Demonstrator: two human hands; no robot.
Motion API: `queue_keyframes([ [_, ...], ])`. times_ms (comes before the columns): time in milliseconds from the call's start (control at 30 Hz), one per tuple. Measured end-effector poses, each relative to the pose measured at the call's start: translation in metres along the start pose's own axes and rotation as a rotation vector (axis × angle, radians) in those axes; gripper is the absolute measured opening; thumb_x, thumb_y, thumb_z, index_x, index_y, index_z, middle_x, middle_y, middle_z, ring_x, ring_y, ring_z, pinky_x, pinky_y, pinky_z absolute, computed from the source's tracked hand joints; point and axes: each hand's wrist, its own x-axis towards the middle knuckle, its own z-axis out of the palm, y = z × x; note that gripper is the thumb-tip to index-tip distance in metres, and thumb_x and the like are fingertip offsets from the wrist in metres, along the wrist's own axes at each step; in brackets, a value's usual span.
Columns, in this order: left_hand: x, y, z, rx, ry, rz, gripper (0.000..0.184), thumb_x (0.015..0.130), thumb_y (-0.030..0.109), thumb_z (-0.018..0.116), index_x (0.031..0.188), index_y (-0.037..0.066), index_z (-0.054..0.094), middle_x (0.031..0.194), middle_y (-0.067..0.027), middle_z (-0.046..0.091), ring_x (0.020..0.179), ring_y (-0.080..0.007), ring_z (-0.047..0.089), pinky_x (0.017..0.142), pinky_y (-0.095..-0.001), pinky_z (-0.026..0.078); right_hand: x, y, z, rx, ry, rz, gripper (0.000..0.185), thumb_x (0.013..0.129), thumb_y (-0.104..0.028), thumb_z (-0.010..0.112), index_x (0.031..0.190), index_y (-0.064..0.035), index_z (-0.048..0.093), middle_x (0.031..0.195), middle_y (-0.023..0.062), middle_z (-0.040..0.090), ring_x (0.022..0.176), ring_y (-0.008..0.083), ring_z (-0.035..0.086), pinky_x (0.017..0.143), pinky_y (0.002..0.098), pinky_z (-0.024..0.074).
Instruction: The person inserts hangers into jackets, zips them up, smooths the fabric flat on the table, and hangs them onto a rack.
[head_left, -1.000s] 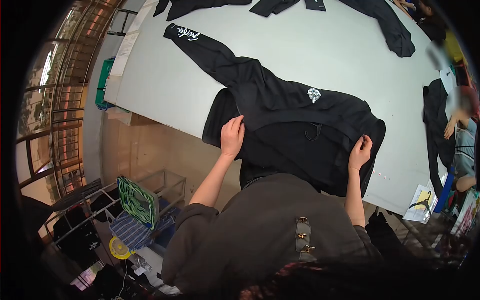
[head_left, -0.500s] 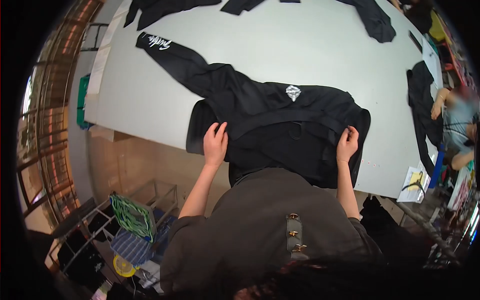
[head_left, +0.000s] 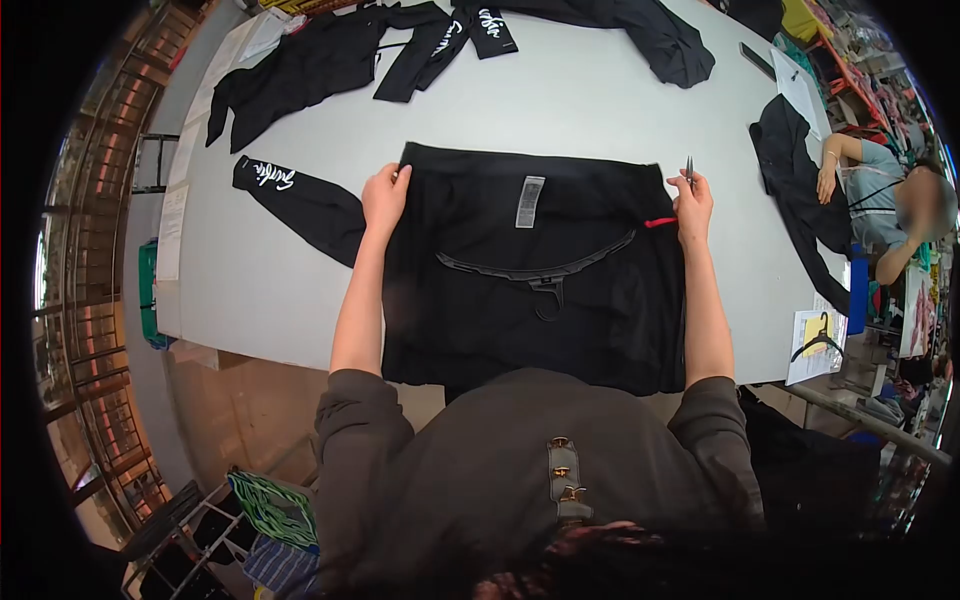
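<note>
A black garment (head_left: 460,320) lies on the pale table, its upper edge held up between my hands. My left hand (head_left: 385,200) pinches its top left corner. At the top right corner, my right hand (head_left: 692,208) is closed on the cloth, with a small pointed metal tool (head_left: 689,170) sticking up from its fingers. A black hanger (head_left: 540,272) lies across the garment, hook toward me. Above it shows a grey label (head_left: 530,202), and a red tag (head_left: 661,222) is beside my right hand. One sleeve (head_left: 305,210) with white lettering stretches out to the left.
More black garments (head_left: 310,70) lie along the table's far side. A person (head_left: 880,200) is at the right edge near another black garment (head_left: 790,170). Papers with a small hanger (head_left: 816,345) lie at the right corner. A rack with a green-striped item (head_left: 275,510) stands lower left.
Both hands have moved forward and up, opening out the garment's edge. The hanger, label and red tag now show, and the white emblem is out of sight. The view has shifted.
</note>
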Motion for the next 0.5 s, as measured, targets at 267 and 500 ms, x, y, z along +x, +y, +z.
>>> queue_keyframes([
  [267,-0.043,-0.045,0.029,0.124,0.207,0.154,0.026,0.094,0.027,0.066,0.099,0.002,0.067,0.079,-0.0141,0.066,0.078,-0.0331,0.062,0.073,-0.0457,0.047,0.008,0.085,-0.097,-0.816,0.151,-0.082,0.034,0.093,-0.021,0.062,0.124,-0.0052,0.062,0.107,0.0135,0.069,0.091,0.0260,0.067,0.081,0.0362,0.0514],
  [500,-0.063,-0.045,0.027,0.160,0.248,0.103,0.022,0.094,0.025,0.066,0.095,0.002,0.067,0.081,-0.0117,0.065,0.079,-0.0313,0.060,0.076,-0.0440,0.045,-0.034,0.033,-0.026,-1.007,0.263,-0.666,0.039,0.092,-0.020,0.066,0.127,-0.0059,0.060,0.121,0.0157,0.063,0.094,0.0286,0.066,0.086,0.0399,0.0512],
])
